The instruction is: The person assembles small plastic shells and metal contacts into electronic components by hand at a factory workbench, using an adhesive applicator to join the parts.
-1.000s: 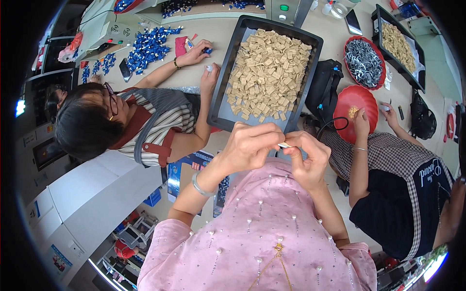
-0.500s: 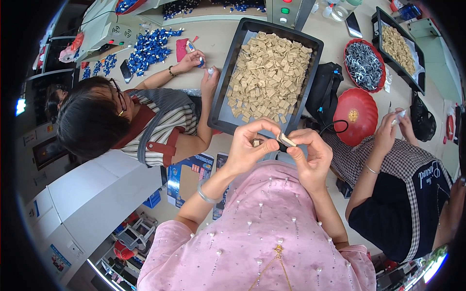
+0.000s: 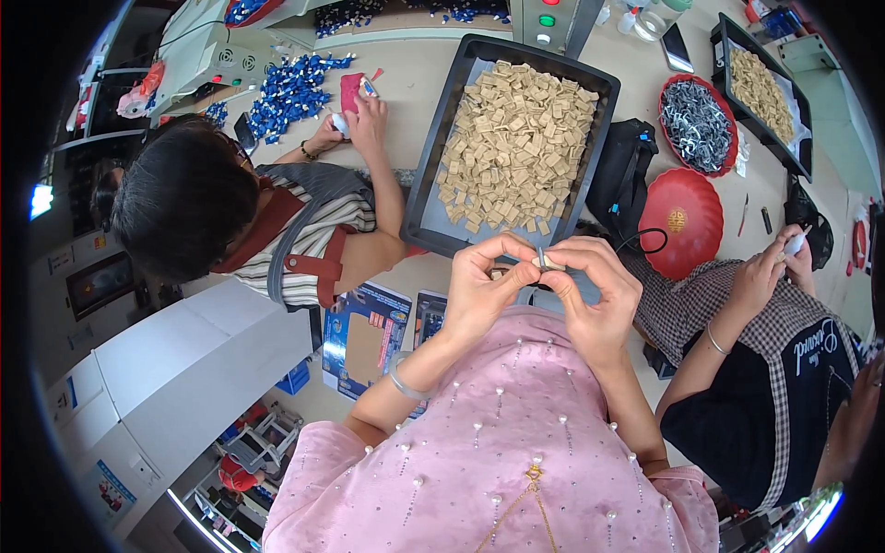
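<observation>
Hands, left hand [image 3: 479, 290] and right hand [image 3: 595, 295], still pinch the small tan piece [image 3: 546, 262], now held nearer the black tray [image 3: 426, 175].

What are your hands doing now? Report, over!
Left hand and right hand both pinching a small tan piece. Black tray of tan pieces right ahead. Nothing between hands and tray.

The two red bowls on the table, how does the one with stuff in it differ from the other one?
The far red bowl is heaped with small grey metal pieces; the near red bowl holds nothing, showing only a small gold mark at its centre. The far one sits between the black bag and a black tray of tan pieces; the near one has a black cord crossing its edge. Both are round, red and shallow.
</observation>
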`<move>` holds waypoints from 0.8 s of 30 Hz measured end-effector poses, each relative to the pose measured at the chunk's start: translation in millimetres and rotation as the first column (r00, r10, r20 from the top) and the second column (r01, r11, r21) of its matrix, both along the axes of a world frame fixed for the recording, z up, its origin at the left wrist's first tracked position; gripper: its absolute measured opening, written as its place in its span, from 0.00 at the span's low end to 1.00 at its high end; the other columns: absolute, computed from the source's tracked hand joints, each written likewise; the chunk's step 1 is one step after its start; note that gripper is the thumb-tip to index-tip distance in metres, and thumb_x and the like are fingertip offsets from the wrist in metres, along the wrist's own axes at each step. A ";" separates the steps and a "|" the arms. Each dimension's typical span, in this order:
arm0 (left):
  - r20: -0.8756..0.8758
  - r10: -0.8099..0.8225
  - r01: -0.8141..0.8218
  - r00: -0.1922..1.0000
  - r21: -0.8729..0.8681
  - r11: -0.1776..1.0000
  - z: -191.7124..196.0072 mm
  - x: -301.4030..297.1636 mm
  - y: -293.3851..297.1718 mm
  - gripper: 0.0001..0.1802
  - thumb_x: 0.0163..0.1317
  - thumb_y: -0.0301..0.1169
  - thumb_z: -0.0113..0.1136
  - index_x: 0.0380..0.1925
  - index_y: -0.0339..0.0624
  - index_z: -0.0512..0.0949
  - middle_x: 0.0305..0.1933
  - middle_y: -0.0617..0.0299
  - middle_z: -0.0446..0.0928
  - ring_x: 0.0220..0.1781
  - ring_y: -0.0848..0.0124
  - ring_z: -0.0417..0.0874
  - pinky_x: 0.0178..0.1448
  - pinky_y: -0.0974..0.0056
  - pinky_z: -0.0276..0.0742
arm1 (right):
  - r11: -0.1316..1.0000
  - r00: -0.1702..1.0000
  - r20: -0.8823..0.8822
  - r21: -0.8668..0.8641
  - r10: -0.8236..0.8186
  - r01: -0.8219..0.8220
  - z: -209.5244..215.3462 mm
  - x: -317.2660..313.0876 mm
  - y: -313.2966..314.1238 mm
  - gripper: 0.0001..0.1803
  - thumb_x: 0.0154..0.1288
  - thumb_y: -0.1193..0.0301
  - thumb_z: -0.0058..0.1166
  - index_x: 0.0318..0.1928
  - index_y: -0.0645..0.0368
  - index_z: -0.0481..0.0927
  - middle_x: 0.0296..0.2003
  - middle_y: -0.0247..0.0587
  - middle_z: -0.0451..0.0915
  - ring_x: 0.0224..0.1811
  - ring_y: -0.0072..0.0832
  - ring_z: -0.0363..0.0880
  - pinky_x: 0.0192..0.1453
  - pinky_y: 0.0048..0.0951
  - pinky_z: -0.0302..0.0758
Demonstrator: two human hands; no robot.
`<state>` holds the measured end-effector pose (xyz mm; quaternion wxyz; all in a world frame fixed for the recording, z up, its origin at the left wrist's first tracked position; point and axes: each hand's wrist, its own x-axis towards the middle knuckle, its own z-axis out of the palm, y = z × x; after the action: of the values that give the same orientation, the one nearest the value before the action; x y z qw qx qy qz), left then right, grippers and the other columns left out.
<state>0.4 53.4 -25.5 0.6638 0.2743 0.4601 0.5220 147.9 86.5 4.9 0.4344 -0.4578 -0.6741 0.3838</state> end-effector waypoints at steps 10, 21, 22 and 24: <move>-0.320 0.054 0.071 0.946 0.367 0.927 -1.3 10.8 2.7 0.24 0.48 0.31 0.71 0.46 0.35 0.79 0.56 0.57 0.76 0.27 0.90 0.69 0.22 0.81 0.58 | 1.000 0.999 -0.028 0.011 -0.019 0.019 -0.1 -5.3 0.6 0.07 0.45 0.80 0.59 0.25 0.65 0.74 0.25 0.44 0.76 0.31 0.39 0.77 0.37 0.32 0.73; -0.373 0.272 -0.080 0.887 0.457 0.886 6.4 21.3 -6.8 0.18 0.55 0.30 0.66 0.43 0.31 0.78 0.47 0.53 0.78 0.37 0.80 0.78 0.30 0.79 0.71 | 0.998 0.991 -0.116 0.015 -0.066 0.068 -2.3 -19.4 -7.1 0.05 0.46 0.80 0.56 0.23 0.63 0.72 0.22 0.42 0.71 0.26 0.38 0.69 0.33 0.32 0.67; -0.374 0.271 -0.077 0.887 0.458 0.886 6.2 21.1 -7.3 0.18 0.55 0.31 0.66 0.43 0.31 0.78 0.47 0.53 0.78 0.37 0.79 0.78 0.31 0.79 0.73 | 0.998 0.992 -0.112 0.014 -0.062 0.064 -5.8 -18.6 -7.3 0.05 0.46 0.81 0.55 0.23 0.63 0.72 0.22 0.42 0.71 0.26 0.38 0.69 0.33 0.32 0.67; -0.363 0.272 -0.082 0.891 0.461 0.883 5.6 21.1 -8.7 0.18 0.55 0.31 0.66 0.43 0.31 0.78 0.47 0.53 0.78 0.37 0.79 0.78 0.31 0.78 0.73 | 0.998 0.992 -0.109 0.013 -0.057 0.059 -7.8 -18.8 -8.4 0.05 0.46 0.81 0.55 0.23 0.63 0.72 0.22 0.42 0.71 0.26 0.38 0.69 0.33 0.32 0.67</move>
<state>21.5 44.8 -19.9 0.4203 0.4760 0.4866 0.6000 129.1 78.1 -2.9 0.4848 -0.4522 -0.6391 0.3899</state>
